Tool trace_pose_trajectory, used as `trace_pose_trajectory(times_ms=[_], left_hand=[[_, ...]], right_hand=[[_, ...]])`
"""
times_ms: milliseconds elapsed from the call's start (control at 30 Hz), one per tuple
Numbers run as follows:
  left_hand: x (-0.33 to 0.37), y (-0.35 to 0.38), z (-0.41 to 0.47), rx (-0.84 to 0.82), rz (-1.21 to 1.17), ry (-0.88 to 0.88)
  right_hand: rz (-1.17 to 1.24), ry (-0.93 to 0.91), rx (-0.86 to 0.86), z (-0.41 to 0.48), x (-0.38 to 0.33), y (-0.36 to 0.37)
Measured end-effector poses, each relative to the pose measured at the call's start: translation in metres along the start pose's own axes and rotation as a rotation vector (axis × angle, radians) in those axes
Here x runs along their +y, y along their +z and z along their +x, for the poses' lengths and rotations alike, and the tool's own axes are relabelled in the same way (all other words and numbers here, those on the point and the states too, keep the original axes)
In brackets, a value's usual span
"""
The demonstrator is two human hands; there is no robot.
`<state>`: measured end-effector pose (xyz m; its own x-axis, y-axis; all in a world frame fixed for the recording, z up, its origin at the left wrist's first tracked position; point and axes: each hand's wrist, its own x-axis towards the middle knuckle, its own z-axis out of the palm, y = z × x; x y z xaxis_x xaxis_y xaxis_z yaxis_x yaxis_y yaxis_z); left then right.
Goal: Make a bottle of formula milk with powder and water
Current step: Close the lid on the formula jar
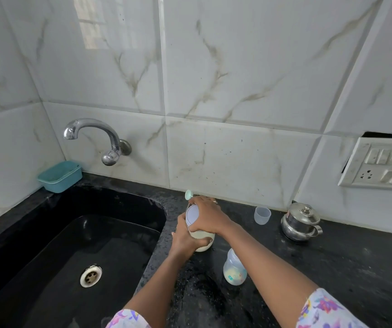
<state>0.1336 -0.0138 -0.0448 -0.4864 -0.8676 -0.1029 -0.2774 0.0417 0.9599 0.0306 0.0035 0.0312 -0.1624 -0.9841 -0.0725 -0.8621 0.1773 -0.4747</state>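
Head view shows both hands closed on one powder jar [202, 240] at lower centre of the frame, standing on the dark surface [343, 268] beside the sink [72, 233]: the left hand [183, 240] wraps its lower body, the right hand [208, 220] grips over the white lid [193, 215]. A mint scoop [188, 194] pokes up just behind. One baby bottle [234, 268], with pale powder in its base, stands just below the jar. It looks light, smooth plastic, likely slippery on this wet-looking surface; holding it around the waist seems safest. Counted: one bottle, one jar, one clear cap [262, 215], one steel pot [300, 222].
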Motion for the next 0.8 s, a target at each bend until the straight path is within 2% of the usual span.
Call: trace_pose_trajectory(times_ms=[233, 600, 800], left_hand=[[-0.003, -0.002, 0.004, -0.005, 0.001, 0.000], [-0.012, 0.000, 0.009, 0.001, 0.063, 0.081], [-0.006, 0.000, 0.006, 0.048, 0.110, 0.101]], right_hand=[[0.083, -0.012, -0.035, 0.002, 0.006, -0.002], [0.156, 0.027, 0.011, -0.002, 0.013, 0.006], [-0.016, 0.147, 0.086, -0.001, 0.002, 0.009]])
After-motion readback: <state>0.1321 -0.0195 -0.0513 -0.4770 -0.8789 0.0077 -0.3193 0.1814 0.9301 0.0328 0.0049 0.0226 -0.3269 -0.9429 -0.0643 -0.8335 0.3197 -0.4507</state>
